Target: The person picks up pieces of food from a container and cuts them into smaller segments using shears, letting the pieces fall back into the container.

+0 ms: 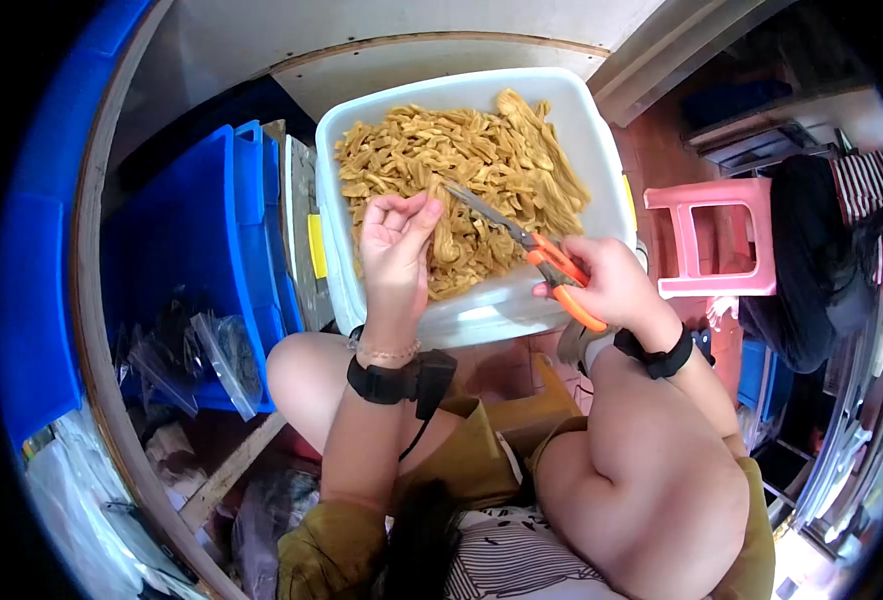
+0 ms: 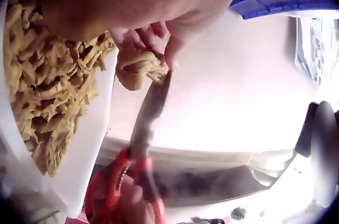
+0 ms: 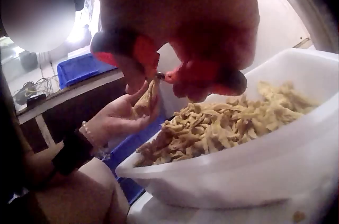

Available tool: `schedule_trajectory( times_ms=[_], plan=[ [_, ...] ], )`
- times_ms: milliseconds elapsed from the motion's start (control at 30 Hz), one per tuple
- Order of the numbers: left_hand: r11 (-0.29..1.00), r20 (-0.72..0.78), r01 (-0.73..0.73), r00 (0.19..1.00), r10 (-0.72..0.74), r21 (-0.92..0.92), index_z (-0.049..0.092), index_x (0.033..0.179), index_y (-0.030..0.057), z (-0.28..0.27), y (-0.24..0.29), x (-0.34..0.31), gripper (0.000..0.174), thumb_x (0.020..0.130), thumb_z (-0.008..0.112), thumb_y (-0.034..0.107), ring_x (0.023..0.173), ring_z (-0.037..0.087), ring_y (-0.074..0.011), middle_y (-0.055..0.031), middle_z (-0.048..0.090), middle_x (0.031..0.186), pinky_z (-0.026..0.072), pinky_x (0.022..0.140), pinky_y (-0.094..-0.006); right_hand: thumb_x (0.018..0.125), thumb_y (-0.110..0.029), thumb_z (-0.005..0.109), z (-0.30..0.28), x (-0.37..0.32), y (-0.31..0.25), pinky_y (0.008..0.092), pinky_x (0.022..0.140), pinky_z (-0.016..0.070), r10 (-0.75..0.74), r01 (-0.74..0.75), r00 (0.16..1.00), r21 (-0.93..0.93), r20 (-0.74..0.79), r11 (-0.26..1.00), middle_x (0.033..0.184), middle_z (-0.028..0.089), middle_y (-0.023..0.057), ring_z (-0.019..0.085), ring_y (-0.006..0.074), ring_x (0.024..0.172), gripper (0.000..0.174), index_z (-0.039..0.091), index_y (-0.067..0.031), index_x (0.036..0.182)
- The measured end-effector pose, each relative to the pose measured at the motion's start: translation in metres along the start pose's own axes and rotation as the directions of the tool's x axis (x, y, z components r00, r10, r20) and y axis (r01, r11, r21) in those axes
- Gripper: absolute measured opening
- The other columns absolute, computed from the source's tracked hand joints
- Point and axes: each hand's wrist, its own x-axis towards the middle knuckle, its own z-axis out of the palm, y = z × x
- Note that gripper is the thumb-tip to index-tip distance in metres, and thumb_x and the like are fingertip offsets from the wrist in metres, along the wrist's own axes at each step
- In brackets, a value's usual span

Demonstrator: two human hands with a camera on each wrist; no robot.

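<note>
A white tub [image 1: 482, 318] holds a heap of yellow-brown strips [image 1: 412, 140], with longer folded pieces at its right side. Above the heap the left hand [image 1: 394, 245] pinches a folded yellow-brown piece [image 2: 132, 68] between thumb and fingers. The right hand [image 1: 612, 285] grips orange-handled scissors [image 1: 562, 275], fingers round the handles. In the left wrist view the scissor blades [image 2: 150, 107] reach up to the piece, their tips close to the left thumb. Whether the blades are closed on the piece cannot be told.
Blue bins [image 1: 177, 260] stand left of the tub, with plastic bags [image 1: 232, 360] in front of them. A pink stool [image 1: 762, 240] is on the right beside dark cloth [image 1: 802, 270]. The person's bare knees [image 1: 642, 450] are close below the tub. A pale panel rises behind it.
</note>
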Motion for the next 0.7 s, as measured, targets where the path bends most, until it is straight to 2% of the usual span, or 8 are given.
schedule_trajectory(
  times_ms=[133,200,300,367,467,567,633,700],
  plan=[
    [0.997,0.084,-0.01,0.996,0.003,0.079,0.05,0.107,0.0028,0.005,-0.007,0.0,0.03,0.085,0.066,-0.007,0.101,0.061,-0.0152,-0.0115,0.061,0.11,0.0489,0.09,-0.0276,0.071,-0.031,0.083,0.001,0.0,0.0,0.0308,0.048,0.0367,-0.027,0.028,0.999,0.06,-0.025,0.998,0.054,0.045,0.009,0.04,0.0144,0.049,0.041,0.055,-0.0014,0.069],
    [0.98,0.088,0.149,0.983,-0.161,0.133,0.051,0.116,-0.0005,0.006,-0.012,0.0,0.033,0.087,0.065,-0.003,0.101,0.06,-0.0146,-0.0107,0.062,0.11,0.0479,0.092,-0.0275,0.071,-0.031,0.083,0.001,0.001,-0.003,0.0303,0.047,0.0363,-0.038,0.041,0.999,0.074,-0.032,0.996,0.054,0.044,0.0082,0.039,0.0124,0.049,0.041,0.055,-0.0015,0.069],
    [0.966,0.118,0.213,0.966,-0.231,0.145,0.051,0.12,-0.0015,0.011,-0.01,-0.002,0.032,0.09,0.063,0.001,0.099,0.06,-0.0129,-0.0119,0.064,0.113,0.0472,0.087,-0.0245,0.071,-0.024,0.083,0.005,0.001,0.006,0.0268,0.05,0.0372,0.05,-0.049,0.999,0.059,-0.005,0.997,0.057,0.049,0.0033,0.042,0.0084,0.054,0.035,0.056,-0.0022,0.071],
    [0.961,0.117,0.241,0.959,-0.256,0.133,0.051,0.118,-0.0012,0.016,-0.007,-0.005,0.03,0.091,0.063,0.001,0.098,0.061,-0.0125,-0.0126,0.065,0.113,0.0475,0.084,-0.0237,0.073,-0.016,0.083,0.02,0.003,0.035,0.0226,0.054,0.0381,0.079,-0.029,0.986,0.317,-0.147,0.948,0.065,0.052,-0.0032,0.044,0.0046,0.061,0.029,0.057,-0.0026,0.078],
    [0.951,0.107,0.273,0.951,-0.289,0.148,0.052,0.114,0.0003,0.021,-0.006,-0.011,0.027,0.09,0.064,0.003,0.095,0.062,-0.012,-0.0142,0.065,0.114,0.0475,0.078,-0.0218,0.075,-0.009,0.082,0.004,0.008,0.012,0.0202,0.06,0.0416,0.203,-0.104,0.955,0.395,-0.217,0.913,0.073,0.058,-0.0054,0.049,0.0025,0.068,0.027,0.058,-0.0028,0.086],
    [0.965,0.12,0.176,0.972,-0.202,0.197,0.052,0.107,0.0014,0.026,-0.011,-0.015,0.023,0.088,0.066,0.001,0.094,0.062,-0.0116,-0.0143,0.065,0.112,0.05,0.078,-0.022,0.074,-0.014,0.084,0.009,0.012,0.005,0.0204,0.058,0.0416,0.156,-0.023,0.96,0.49,-0.232,0.871,0.069,0.055,-0.0056,0.049,0.0023,0.065,0.031,0.058,-0.0043,0.087],
    [0.945,0.23,-0.019,0.971,-0.059,0.326,0.051,0.102,0.001,0.025,-0.019,-0.017,0.024,0.085,0.067,-0.003,0.096,0.063,-0.0128,-0.0141,0.065,0.109,0.0522,0.083,-0.0236,0.072,-0.017,0.086,0.008,0.012,-0.006,0.02,0.057,0.0407,0.129,-0.015,0.977,0.551,-0.169,0.835,0.067,0.052,-0.0067,0.048,0.0015,0.064,0.034,0.059,-0.005,0.089],
    [0.939,0.237,-0.016,0.969,-0.071,0.345,0.05,0.099,0.001,0.028,-0.023,-0.021,0.023,0.084,0.067,-0.005,0.097,0.063,-0.0132,-0.0138,0.065,0.107,0.0528,0.085,-0.0247,0.073,-0.017,0.085,0.014,0.014,-0.004,0.0203,0.057,0.0414,0.112,-0.016,0.983,0.537,-0.147,0.843,0.068,0.054,-0.0062,0.048,0.0019,0.064,0.034,0.059,-0.0049,0.09]
  ],
)
